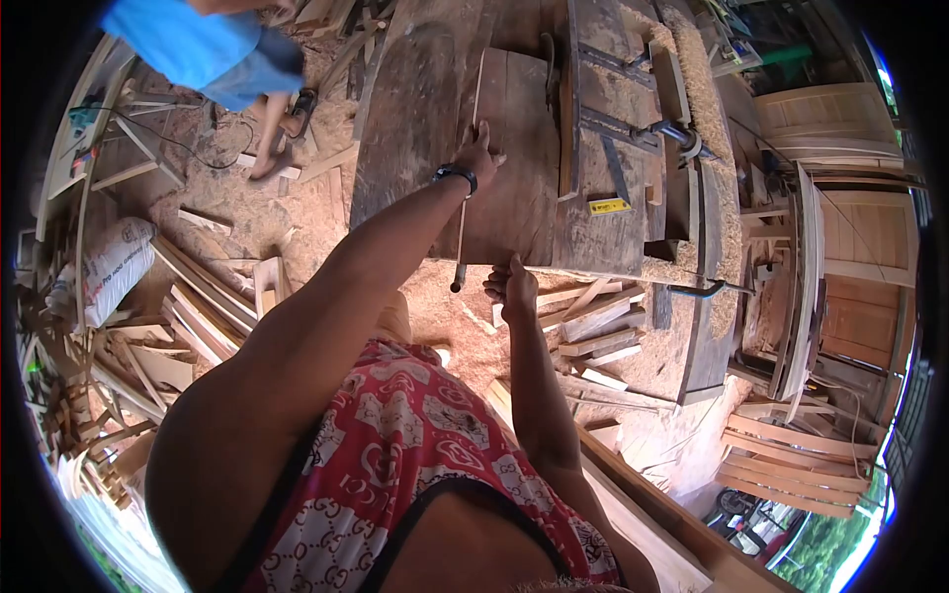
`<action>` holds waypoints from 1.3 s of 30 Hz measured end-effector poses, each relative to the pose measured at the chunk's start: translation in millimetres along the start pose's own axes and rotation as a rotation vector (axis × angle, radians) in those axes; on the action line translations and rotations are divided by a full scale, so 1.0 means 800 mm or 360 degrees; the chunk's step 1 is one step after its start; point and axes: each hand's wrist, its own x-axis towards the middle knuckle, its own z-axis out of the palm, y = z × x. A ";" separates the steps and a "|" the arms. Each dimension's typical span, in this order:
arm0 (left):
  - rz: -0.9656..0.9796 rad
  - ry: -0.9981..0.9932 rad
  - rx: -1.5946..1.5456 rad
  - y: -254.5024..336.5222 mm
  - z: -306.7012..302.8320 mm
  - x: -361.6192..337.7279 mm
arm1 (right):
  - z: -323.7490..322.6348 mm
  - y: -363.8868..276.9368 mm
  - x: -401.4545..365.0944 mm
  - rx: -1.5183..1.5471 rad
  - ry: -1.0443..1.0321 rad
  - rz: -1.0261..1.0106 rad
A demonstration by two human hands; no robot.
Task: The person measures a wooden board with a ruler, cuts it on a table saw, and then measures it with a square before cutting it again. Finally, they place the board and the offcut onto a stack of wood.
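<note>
A dark wooden panel (519,188) lies on a large worn workbench (410,109). My left hand (476,163), with a dark watch on its wrist, rests at the panel's left edge, fingers stretched along it and thumb out over the face. A thin pale strip (462,237) runs down that edge and ends in a small dark round tip. At the panel's near edge, my right hand (516,294) is closed, with the thumb up against the edge and the fingers curled below. A yellow-handled try square (610,207) lies to the right of the panel.
Clamps (682,140) and upright boards stand at the bench's right, among wood shavings (707,99). Offcuts (598,331) lie below the near edge. A person in blue (198,49) is at upper left. A white sack (117,267) and long timber strips (208,287) sit left.
</note>
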 end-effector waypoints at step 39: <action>0.0035 0.0075 0.0048 -0.012 -0.005 0.106 | 0.049 -0.073 0.063 0.0017 0.0150 0.0041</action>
